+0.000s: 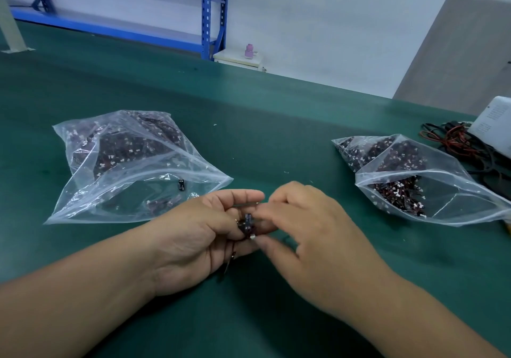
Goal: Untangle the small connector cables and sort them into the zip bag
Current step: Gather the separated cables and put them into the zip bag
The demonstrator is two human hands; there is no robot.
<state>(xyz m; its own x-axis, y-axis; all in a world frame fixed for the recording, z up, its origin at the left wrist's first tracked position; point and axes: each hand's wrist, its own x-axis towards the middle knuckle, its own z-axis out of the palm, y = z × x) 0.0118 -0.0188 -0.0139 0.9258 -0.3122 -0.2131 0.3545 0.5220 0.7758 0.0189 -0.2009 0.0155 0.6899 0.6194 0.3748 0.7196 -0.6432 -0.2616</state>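
From the head camera, two hands met over the green table (276, 114). The left hand (199, 236) had its fingers curled round one small bundle of cables (247, 226), dark with a white plug at its lower end. The right hand (309, 236) pinched the same bundle from the other side (its fingertips were blurred). Two clear zip bags lay on the table, both open-mouthed and both holding many dark cables with white plugs: the left bag (96, 205) just beyond the left hand, the right bag (470, 205) well apart to the right. One tangle of black and red wires (464, 147) lay behind the right bag, beside one white box (495, 125).
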